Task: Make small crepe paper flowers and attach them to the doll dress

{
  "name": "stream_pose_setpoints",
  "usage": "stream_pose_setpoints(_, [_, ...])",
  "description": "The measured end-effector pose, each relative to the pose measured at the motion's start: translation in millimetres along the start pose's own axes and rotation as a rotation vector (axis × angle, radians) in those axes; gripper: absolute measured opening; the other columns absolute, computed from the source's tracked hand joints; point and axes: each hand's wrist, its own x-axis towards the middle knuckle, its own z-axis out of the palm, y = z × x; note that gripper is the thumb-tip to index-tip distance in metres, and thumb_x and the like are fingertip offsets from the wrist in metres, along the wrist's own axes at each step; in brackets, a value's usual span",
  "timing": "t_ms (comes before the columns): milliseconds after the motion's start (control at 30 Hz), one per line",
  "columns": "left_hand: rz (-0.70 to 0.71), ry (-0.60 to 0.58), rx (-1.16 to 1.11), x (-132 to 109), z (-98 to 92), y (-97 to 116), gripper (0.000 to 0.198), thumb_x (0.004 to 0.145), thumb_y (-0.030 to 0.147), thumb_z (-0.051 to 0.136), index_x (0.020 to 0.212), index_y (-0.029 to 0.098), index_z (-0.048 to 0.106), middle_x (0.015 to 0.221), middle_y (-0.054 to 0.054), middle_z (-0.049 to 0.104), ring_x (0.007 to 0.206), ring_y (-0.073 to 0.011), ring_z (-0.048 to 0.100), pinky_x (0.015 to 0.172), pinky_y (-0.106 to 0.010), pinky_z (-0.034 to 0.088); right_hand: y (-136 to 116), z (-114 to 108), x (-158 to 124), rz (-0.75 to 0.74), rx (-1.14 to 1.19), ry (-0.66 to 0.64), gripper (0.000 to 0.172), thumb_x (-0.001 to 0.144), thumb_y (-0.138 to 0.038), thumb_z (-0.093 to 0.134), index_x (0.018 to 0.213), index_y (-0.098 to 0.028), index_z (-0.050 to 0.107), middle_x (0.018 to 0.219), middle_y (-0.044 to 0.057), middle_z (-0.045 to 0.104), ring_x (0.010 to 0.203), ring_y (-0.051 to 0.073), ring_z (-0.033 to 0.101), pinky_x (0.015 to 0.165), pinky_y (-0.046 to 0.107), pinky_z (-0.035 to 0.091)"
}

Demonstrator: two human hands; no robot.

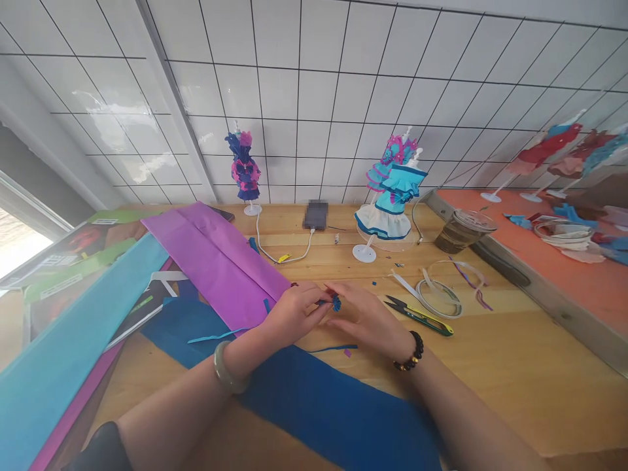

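My left hand (297,311) is closed in a pinch on a small dark-blue pleated piece (336,303), which pokes out past the fingertips. Around its right side, my right hand (367,319) is open, thumb and fingers apart; I cannot tell whether a fingertip touches the piece. Beneath my forearms lies a dark-blue sheet (333,405), and a purple folded sheet (216,255) extends up and left from my left hand. A thin blue strip (333,348) rests on the table below the hands. Yellow-and-black thread snips (419,316) lie right of my right hand.
Small dress forms in ruffled outfits stand at the back: one purple and blue (245,167), others turquoise and white (392,190). A coiled white strip (439,297) and a brown-filled cup (464,230) are on the right. A light-blue sheet (93,320) covers the left side.
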Motion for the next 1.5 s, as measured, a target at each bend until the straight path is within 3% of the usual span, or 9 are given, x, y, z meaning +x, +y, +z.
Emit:
stream_pose_setpoints(133, [-0.017,-0.002,-0.022,-0.1,0.0,0.2,0.016,0.081,0.021,0.046,0.083,0.020,0.062,0.083,-0.005,0.063,0.080,-0.0156,0.056,0.073,-0.027,0.042,2.5,3.3,0.1,-0.011,-0.043,0.032,0.037,0.083,-0.027,0.047,0.121,-0.027,0.046,0.108,0.006,0.061,0.100,0.021,0.056,0.085,0.039,0.046])
stream_pose_setpoints(300, [-0.052,-0.003,-0.055,0.4,-1.1,0.4,0.017,0.080,0.023,0.046,0.084,0.020,0.063,0.082,-0.005,0.064,0.077,-0.0150,0.056,0.072,-0.027,0.042,2.5,-1.1,0.0,0.032,0.019,0.027,0.029,0.085,-0.027,0.044,0.110,-0.026,0.056,0.095,0.005,0.065,0.088,0.020,0.059,0.078,0.036,0.048])
stream_pose_setpoints(767, [-0.100,-0.062,-0.171,0.9,-5.1,-3.5,0.026,0.084,0.031,0.041,0.094,0.021,0.063,0.086,-0.005,0.064,0.079,-0.0156,0.056,0.073,-0.027,0.042,6.3,-0.6,-0.9,0.170,0.125,0.102,0.028,0.081,-0.031,0.050,0.107,-0.028,0.059,0.090,0.002,0.066,0.084,0.019,0.061,0.079,0.036,0.048])
stream_pose_setpoints(967, [-0.207,0.011,-0.204,-0.5,-4.7,-9.1,0.031,0.082,0.034,0.046,0.108,0.020,0.054,0.090,-0.005,0.062,0.082,-0.0152,0.056,0.073,-0.027,0.044,6.1,-3.1,0.2,0.249,0.169,0.125,0.029,0.078,-0.030,0.053,0.106,-0.026,0.059,0.090,0.003,0.067,0.082,0.019,0.061,0.078,0.035,0.048])
stream_pose_setpoints(1100, [-0.129,0.020,-0.227,-0.7,-3.0,-5.8,0.037,0.074,0.031,0.058,0.109,0.020,0.051,0.105,-0.006,0.058,0.090,-0.0155,0.055,0.078,-0.027,0.045,3.9,-2.5,1.6,0.366,0.290,0.052,0.032,0.078,-0.034,0.052,0.107,-0.022,0.057,0.080,0.002,0.066,0.075,0.017,0.061,0.068,0.032,0.049])
stream_pose_setpoints(1200, [-0.092,0.009,-0.273,0.4,-1.9,-4.2,0.026,0.074,0.027,0.057,0.099,0.019,0.057,0.100,-0.006,0.060,0.087,-0.0151,0.056,0.077,-0.028,0.046,4.5,-1.3,1.9,0.409,0.429,-0.003,0.036,0.077,-0.036,0.053,0.109,-0.020,0.054,0.078,0.003,0.064,0.073,0.016,0.060,0.067,0.031,0.049])
stream_pose_setpoints(1300, [-0.151,-0.004,-0.330,1.1,-1.0,-6.3,0.017,0.076,0.027,0.055,0.088,0.017,0.061,0.087,-0.006,0.063,0.082,-0.0153,0.058,0.075,-0.028,0.047,6.3,-1.1,1.7,0.455,0.562,-0.046,0.037,0.077,-0.038,0.055,0.108,-0.019,0.052,0.082,0.004,0.065,0.073,0.015,0.060,0.070,0.032,0.049])
stream_pose_setpoints(1500, [-0.320,-0.022,-0.661,2.7,2.5,-17.7,0.025,0.074,0.033,0.059,0.090,0.014,0.059,0.082,-0.006,0.065,0.078,-0.0154,0.060,0.072,-0.029,0.047,9.1,-1.8,1.7,0.538,0.829,-0.052,0.031,0.078,-0.042,0.053,0.095,-0.016,0.055,0.082,0.005,0.064,0.068,0.012,0.059,0.070,0.030,0.049])
